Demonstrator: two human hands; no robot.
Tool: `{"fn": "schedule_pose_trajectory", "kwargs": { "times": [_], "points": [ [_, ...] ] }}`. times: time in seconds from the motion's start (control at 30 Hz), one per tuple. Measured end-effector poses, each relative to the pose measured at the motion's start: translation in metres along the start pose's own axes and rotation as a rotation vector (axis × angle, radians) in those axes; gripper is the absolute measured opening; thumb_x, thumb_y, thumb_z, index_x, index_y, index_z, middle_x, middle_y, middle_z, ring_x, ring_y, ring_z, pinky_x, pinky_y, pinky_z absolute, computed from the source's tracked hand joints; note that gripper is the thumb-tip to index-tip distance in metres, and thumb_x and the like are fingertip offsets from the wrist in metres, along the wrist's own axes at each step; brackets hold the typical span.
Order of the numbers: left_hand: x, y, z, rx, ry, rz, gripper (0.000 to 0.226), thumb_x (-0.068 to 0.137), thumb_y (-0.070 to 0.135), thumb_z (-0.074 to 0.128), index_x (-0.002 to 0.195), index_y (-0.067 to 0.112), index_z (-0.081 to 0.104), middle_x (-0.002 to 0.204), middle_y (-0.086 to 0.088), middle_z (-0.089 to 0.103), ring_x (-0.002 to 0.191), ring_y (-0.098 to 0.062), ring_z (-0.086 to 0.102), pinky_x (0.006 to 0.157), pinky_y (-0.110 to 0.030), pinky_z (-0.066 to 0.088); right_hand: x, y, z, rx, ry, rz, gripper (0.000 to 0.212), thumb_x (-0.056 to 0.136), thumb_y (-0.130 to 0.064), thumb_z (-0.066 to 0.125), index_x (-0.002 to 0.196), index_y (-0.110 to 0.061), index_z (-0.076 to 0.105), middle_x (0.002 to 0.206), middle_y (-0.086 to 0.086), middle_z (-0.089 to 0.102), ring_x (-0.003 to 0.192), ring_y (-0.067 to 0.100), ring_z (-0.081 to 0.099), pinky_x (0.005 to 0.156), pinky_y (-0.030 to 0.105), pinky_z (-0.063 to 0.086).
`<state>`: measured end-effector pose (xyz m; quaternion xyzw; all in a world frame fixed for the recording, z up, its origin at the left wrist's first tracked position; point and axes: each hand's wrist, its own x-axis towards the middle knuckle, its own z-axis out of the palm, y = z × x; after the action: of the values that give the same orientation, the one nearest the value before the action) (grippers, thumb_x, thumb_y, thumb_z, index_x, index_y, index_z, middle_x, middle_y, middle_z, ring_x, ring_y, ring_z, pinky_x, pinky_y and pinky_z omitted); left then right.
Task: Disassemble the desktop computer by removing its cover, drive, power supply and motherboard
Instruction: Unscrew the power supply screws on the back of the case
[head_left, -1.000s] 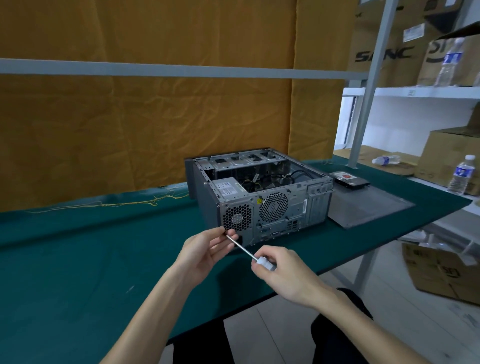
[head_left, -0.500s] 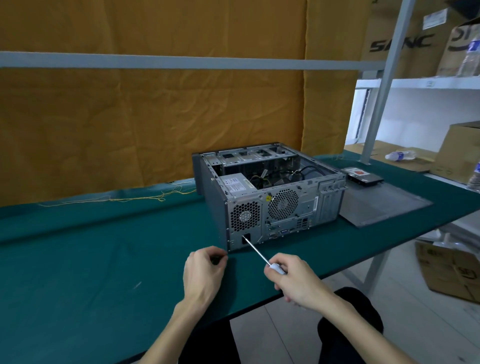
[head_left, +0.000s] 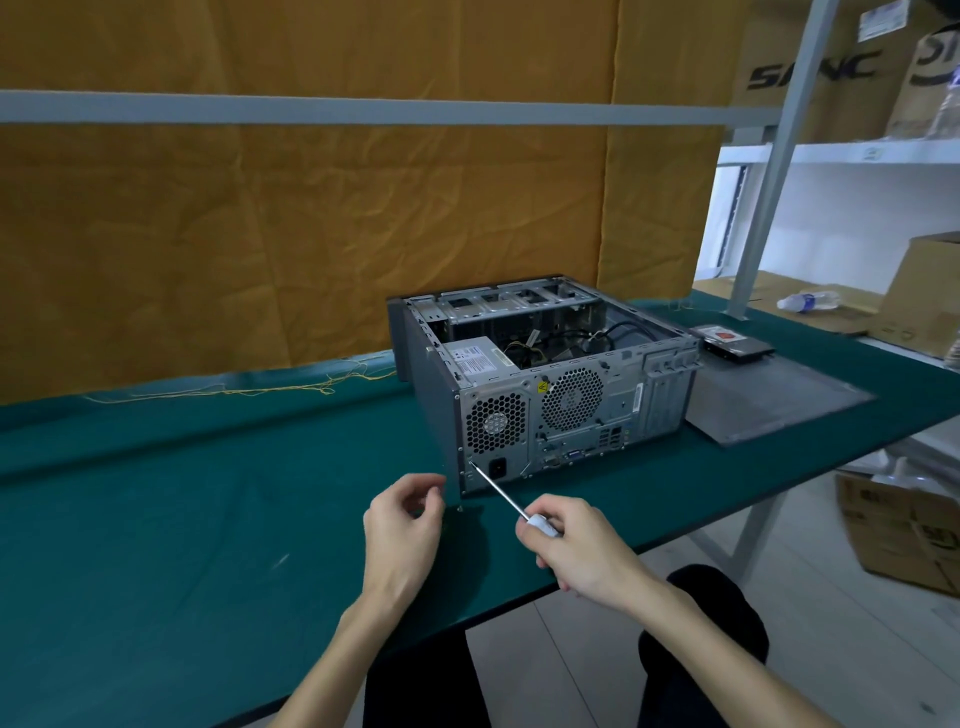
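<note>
A worktop (head_left: 156, 545) draped in dark green cloth stands before a wrinkled mustard-yellow fabric backdrop (head_left: 311, 234).

The right hand (head_left: 582, 551) curls round the white handle of a slim steel-shafted screwdriver (head_left: 498, 491), whose tip rests at the lower left corner of the rear panel of an open grey metal desktop computer case (head_left: 545, 384). The left hand (head_left: 402, 525), just left of the case's near corner, has loosely curled fingers, thumb and forefinger close together; whether they pinch anything cannot be told. A tiny screw (head_left: 460, 508) stands on the cloth between this hand and the case.

Inside the case, at its near left, sits the silver boxy power supply (head_left: 475, 358). It is probably heavy and rigid with trailing cables, best lifted by its flat sides once unscrewed.

Right of the case lie the flat grey side cover (head_left: 779, 400) and a black hard drive (head_left: 735, 343). Beyond the case's right, white shelving holds brown cardboard boxes (head_left: 810, 78).
</note>
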<state>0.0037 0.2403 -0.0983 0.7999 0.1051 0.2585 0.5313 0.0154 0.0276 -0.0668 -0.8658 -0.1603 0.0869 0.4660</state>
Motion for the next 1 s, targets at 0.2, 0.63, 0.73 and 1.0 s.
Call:
{"fn": "schedule_pose_trajectory", "kwargs": {
  "times": [0.2,0.63,0.73,1.0],
  "points": [
    [-0.005,0.021,0.014,-0.405,-0.302,-0.339,0.013,0.098,0.019,0.066,0.101,0.008,0.072,0.088,-0.005,0.079,0.086,-0.019,0.077,0.067,-0.025,0.060,0.002,0.000,0.001,0.004,-0.011,0.035,0.015,0.094,-0.029,0.059,0.085,-0.020,0.068,0.063,0.000,0.065,0.040,0.009,0.051,0.040,0.022,0.039],
    [-0.002,0.023,0.035,-0.435,-0.302,-0.419,0.015,0.094,0.011,0.071,0.096,-0.005,0.072,0.081,-0.014,0.078,0.077,-0.019,0.077,0.066,-0.022,0.059,-0.001,-0.005,0.011,0.034,-0.077,0.114,0.024,0.097,-0.027,0.052,0.081,-0.012,0.061,0.063,0.004,0.064,0.037,0.019,0.049,0.039,0.023,0.039],
    [-0.004,0.022,0.034,-0.439,-0.292,-0.415,0.015,0.094,0.011,0.071,0.095,-0.004,0.072,0.083,-0.015,0.078,0.081,-0.023,0.077,0.069,-0.024,0.060,-0.002,-0.006,0.013,0.040,-0.079,0.120,0.023,0.098,-0.026,0.052,0.080,-0.013,0.060,0.066,0.004,0.064,0.037,0.019,0.048,0.039,0.024,0.039],
    [-0.004,0.024,0.032,-0.437,-0.291,-0.432,0.014,0.095,0.011,0.070,0.093,-0.003,0.073,0.083,-0.015,0.078,0.080,-0.023,0.077,0.069,-0.024,0.060,-0.003,-0.011,0.016,0.076,-0.079,0.167,0.023,0.098,-0.023,0.050,0.090,-0.006,0.062,0.066,0.005,0.063,0.039,0.018,0.047,0.039,0.022,0.036]
  ]
}}
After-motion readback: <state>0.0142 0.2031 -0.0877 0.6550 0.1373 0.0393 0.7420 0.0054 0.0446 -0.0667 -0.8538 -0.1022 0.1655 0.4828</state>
